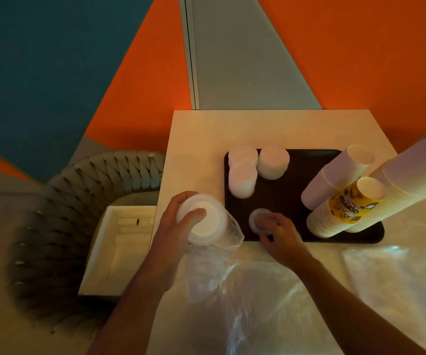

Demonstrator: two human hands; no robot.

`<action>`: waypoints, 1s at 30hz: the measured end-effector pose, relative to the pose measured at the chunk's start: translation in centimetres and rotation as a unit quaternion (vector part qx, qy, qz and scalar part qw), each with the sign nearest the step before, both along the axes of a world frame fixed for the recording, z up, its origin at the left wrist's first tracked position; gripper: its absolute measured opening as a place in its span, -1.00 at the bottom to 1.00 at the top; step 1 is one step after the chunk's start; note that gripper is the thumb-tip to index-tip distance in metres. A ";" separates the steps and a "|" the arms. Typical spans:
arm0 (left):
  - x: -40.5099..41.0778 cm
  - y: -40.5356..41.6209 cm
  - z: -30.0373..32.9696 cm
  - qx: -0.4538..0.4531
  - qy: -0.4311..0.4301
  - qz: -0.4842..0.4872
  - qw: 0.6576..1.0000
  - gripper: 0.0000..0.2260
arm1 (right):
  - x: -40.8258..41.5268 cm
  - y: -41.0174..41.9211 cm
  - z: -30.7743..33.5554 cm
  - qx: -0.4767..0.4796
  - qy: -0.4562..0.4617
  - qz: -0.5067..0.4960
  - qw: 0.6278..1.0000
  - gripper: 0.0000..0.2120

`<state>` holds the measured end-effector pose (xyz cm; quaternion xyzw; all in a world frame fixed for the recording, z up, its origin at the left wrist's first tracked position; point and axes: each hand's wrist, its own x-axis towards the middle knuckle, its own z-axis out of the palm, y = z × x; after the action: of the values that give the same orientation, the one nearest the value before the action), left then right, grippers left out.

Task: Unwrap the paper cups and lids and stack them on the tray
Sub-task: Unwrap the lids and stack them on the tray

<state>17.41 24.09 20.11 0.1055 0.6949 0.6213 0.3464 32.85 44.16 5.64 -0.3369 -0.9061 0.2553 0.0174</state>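
Well along now: three white lid stacks (pixel 258 167) stand at the far-left corner of the dark tray (pixel 296 201), tall cup stacks (pixel 340 196) lean on its right side. The left hand (pixel 178 226) grips a still-sleeved lid stack (pixel 201 221) just left of the tray; the right hand (pixel 278 231) pinches a few lids (pixel 256 219) onto its near edge. Loose wrap (pixel 270 290) covers the worktop (pixel 232 129) this side of the tray, hiding whatever lies under it.

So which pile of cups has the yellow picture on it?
The front cup stack on the tray's right side. It has a yellow label; the stack behind it is plain white.
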 end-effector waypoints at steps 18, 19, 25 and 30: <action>0.8 0.2 -0.1 -0.026 0.101 -0.031 0.994 -0.60 | -3.3 -3.0 12.8 -0.299 0.297 -0.095 0.902 -0.90; 0.9 0.3 0.0 -0.034 0.112 -0.033 0.993 -0.60 | -3.5 -3.6 14.3 -0.332 0.309 -0.071 0.888 -0.89; 1.0 0.1 0.3 -0.034 0.131 -0.042 0.990 -0.60 | -4.0 -5.3 16.3 -0.230 0.250 0.013 0.940 -0.92; 1.1 -0.2 1.0 -0.033 0.117 -0.047 0.991 -0.59 | -3.7 -6.1 17.1 -0.144 0.251 0.040 0.957 -0.92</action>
<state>18.52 23.85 21.08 0.1985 0.7453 0.5642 0.2947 29.14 38.11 22.72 -0.2247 -0.8391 0.4595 0.1852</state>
